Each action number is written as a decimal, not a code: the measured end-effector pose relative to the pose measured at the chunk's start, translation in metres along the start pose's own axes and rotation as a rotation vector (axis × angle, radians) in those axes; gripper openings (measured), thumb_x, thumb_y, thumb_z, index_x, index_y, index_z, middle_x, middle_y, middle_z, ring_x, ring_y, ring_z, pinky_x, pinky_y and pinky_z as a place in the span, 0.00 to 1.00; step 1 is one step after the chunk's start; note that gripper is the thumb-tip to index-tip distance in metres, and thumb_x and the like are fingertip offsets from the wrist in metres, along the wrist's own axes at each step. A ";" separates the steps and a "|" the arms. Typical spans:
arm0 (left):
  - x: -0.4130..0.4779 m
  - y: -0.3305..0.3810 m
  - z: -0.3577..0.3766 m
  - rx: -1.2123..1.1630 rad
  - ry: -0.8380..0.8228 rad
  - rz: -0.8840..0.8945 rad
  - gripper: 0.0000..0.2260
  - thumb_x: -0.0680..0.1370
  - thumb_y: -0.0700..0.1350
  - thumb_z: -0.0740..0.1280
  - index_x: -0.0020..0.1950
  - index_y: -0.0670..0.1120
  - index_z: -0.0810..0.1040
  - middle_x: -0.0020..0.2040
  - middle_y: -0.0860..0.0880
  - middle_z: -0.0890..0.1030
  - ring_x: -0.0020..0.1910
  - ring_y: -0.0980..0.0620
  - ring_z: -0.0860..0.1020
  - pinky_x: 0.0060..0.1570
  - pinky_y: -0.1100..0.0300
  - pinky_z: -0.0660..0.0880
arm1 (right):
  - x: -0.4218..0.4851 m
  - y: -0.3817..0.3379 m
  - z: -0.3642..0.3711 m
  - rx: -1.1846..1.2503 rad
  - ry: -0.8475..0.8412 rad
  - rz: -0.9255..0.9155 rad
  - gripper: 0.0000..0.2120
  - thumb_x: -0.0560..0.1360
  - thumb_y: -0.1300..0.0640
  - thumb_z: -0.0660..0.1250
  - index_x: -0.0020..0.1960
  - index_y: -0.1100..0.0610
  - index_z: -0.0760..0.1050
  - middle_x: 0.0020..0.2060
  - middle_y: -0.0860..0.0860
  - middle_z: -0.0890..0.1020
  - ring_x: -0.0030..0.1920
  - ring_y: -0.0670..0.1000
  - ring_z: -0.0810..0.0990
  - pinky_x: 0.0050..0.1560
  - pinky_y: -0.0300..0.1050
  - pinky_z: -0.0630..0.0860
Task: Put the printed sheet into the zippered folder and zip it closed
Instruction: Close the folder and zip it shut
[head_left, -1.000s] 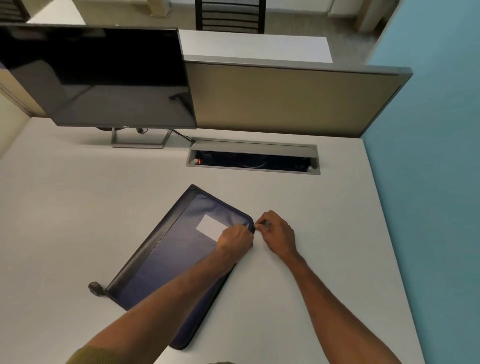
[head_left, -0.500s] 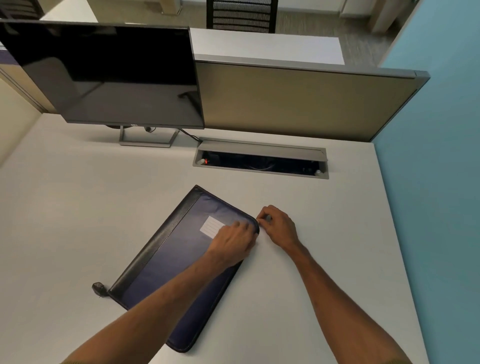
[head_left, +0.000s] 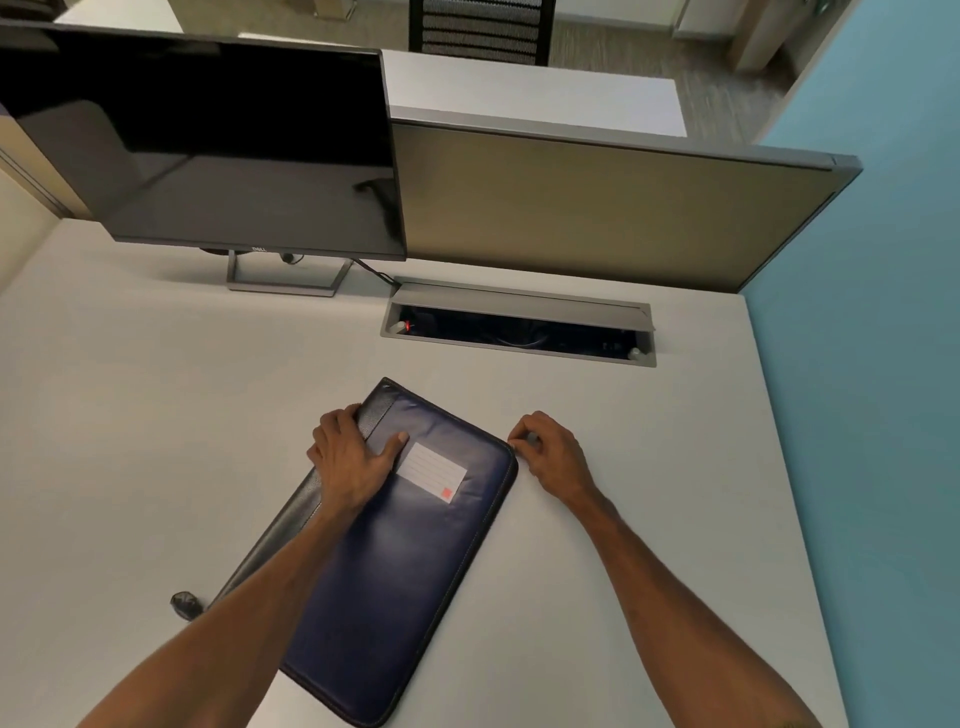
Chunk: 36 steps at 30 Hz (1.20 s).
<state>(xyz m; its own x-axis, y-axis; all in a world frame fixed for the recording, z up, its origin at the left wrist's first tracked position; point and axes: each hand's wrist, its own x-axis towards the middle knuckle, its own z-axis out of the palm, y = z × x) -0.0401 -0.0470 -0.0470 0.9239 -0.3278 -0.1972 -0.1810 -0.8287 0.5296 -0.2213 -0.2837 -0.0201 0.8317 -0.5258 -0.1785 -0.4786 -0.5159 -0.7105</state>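
A dark blue zippered folder (head_left: 395, 561) lies flat and slanted on the white desk (head_left: 130, 441), with a white lined label (head_left: 432, 472) on its cover. My left hand (head_left: 350, 460) presses flat on the folder's upper left part, fingers over its black spine edge. My right hand (head_left: 550, 449) sits at the folder's upper right corner, fingers pinched on a small zipper pull (head_left: 531, 439). The printed sheet is not visible.
A black monitor (head_left: 208, 140) on a stand occupies the back left. An open cable tray (head_left: 519, 330) is set into the desk behind the folder. A partition (head_left: 597, 208) closes the back, a blue wall (head_left: 883, 364) the right. A small dark tab (head_left: 184, 604) lies by the folder's lower left.
My left hand has slid from the folder's upper right corner over to its left spine edge. My right hand has stayed at the corner, still pinching the zipper pull.
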 end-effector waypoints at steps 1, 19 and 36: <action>0.000 -0.001 0.001 -0.010 0.008 -0.003 0.35 0.78 0.63 0.74 0.77 0.44 0.69 0.70 0.43 0.70 0.71 0.40 0.69 0.73 0.41 0.64 | 0.000 0.001 0.000 0.019 0.011 -0.001 0.04 0.82 0.62 0.71 0.49 0.63 0.81 0.48 0.54 0.83 0.46 0.54 0.81 0.48 0.49 0.80; 0.005 -0.008 0.002 -0.011 0.013 0.076 0.40 0.75 0.68 0.68 0.81 0.49 0.66 0.73 0.46 0.68 0.73 0.42 0.68 0.73 0.41 0.64 | 0.038 -0.004 -0.014 0.062 -0.310 -0.050 0.04 0.82 0.69 0.66 0.51 0.64 0.80 0.48 0.61 0.81 0.43 0.65 0.84 0.42 0.63 0.86; -0.015 0.076 0.032 0.113 -0.358 0.658 0.09 0.80 0.43 0.69 0.60 0.50 0.79 0.57 0.53 0.78 0.61 0.48 0.75 0.71 0.45 0.66 | 0.011 0.007 -0.014 0.263 -0.243 0.069 0.03 0.80 0.70 0.69 0.49 0.68 0.82 0.41 0.69 0.84 0.39 0.67 0.83 0.46 0.62 0.84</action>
<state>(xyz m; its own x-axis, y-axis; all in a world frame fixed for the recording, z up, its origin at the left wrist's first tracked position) -0.0786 -0.1199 -0.0304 0.4513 -0.8820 -0.1355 -0.7083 -0.4464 0.5468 -0.2188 -0.3024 -0.0175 0.8576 -0.3609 -0.3665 -0.4737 -0.2764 -0.8362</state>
